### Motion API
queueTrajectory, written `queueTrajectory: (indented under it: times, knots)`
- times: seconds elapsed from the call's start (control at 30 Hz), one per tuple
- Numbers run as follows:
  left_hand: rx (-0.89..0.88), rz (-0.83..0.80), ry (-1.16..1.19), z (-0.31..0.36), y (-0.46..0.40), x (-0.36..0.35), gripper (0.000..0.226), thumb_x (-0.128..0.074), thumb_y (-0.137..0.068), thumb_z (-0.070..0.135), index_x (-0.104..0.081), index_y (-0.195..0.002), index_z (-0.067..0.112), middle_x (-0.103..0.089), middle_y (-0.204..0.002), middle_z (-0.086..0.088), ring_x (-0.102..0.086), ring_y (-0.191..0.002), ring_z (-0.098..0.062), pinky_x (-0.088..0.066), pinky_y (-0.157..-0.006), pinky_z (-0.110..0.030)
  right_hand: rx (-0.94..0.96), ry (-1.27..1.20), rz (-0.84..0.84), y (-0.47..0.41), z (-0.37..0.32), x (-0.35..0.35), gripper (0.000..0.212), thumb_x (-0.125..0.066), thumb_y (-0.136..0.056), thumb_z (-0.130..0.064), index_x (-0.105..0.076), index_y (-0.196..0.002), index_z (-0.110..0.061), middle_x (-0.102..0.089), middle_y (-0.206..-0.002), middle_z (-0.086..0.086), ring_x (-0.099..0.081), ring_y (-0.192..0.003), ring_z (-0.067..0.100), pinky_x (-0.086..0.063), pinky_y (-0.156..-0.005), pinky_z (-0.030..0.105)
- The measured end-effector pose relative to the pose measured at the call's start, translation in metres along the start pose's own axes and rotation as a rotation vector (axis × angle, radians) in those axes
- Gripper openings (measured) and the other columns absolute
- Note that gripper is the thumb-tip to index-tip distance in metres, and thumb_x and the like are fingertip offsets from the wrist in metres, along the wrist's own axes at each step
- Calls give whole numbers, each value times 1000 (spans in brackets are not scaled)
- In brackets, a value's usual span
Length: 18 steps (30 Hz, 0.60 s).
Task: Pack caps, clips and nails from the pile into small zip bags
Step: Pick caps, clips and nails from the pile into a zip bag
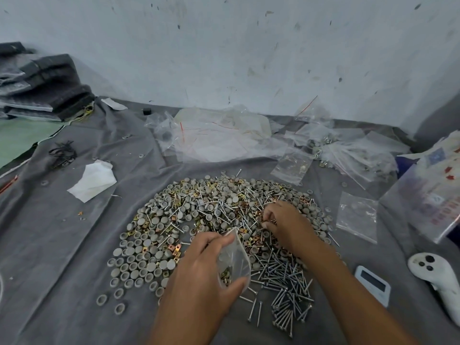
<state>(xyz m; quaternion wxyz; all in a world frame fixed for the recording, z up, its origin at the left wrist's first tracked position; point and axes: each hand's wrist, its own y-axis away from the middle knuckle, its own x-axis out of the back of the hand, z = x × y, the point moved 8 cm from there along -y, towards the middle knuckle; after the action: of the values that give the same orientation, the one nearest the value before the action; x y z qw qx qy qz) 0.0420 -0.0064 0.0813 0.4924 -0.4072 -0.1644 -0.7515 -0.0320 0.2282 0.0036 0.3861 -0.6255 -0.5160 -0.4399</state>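
Note:
A wide pile [199, 210] of grey round caps, brass clips and steel nails lies on a grey cloth [62, 245]. My left hand [199, 267] grips a small clear zip bag [235, 260] with its mouth held open above the pile's near side; a few clips show inside the bag. My right hand [283, 222] reaches into the pile's right part, fingers curled and pinching small clips. Loose nails [286, 287] lie thick below my right forearm.
Several empty and filled clear bags [293, 165] lie behind and right of the pile. A white tissue [93, 181] sits at left, black ties [62, 154] beyond it. A white controller [438, 277] and small timer [373, 285] lie at right. Folded grey cloths [42, 83] stack far left.

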Motion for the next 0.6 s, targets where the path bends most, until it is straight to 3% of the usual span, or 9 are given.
queueTrajectory:
  times: [0.2, 0.27, 0.37, 0.43, 0.6]
  knots:
    - [7, -7, 1, 0, -1, -2, 76, -77, -74, 53, -41, -141, 47, -24, -118, 47, -26, -104, 33, -23, -76, 6, -26, -326, 75, 7, 5, 18, 12, -63, -95, -26, -56, -90, -34, -61, -85, -14, -54, -70, 2, -38, -57, 16]
    - [10, -6, -6, 0, -1, -1, 75, -76, -74, 53, -41, -140, 47, -23, -117, 47, -27, -101, 33, -23, -75, 6, -18, -266, 53, 7, 2, 15, 6, -58, -98, -25, -60, -98, -31, -61, -96, -13, -56, -81, 3, -45, -67, 21]
    - [5, -6, 0, 2, -1, -1, 74, -75, -75, 52, -42, -140, 47, -25, -117, 45, -31, -100, 29, -26, -77, 4, -66, -78, -6, 6, -1, 0, 12, -51, -102, -27, -61, -98, -32, -55, -106, -7, -54, -98, 13, -51, -87, 38]
    - [-1, -5, -1, 3, -1, -1, 74, -75, -75, 53, -41, -141, 47, -26, -117, 42, -32, -100, 27, -26, -80, 2, -85, -54, 9, 6, -2, -4, 10, -54, -101, -29, -60, -95, -32, -54, -101, -9, -54, -97, 12, -50, -85, 36]
    - [6, -15, -4, 4, 0, 0, 75, -74, -75, 54, -38, -140, 50, -23, -118, 47, -32, -101, 29, -28, -72, 4, -60, -58, 40, 8, -11, -8, 6, -62, -97, -31, -65, -94, -26, -60, -95, -7, -58, -87, 11, -55, -80, 36]
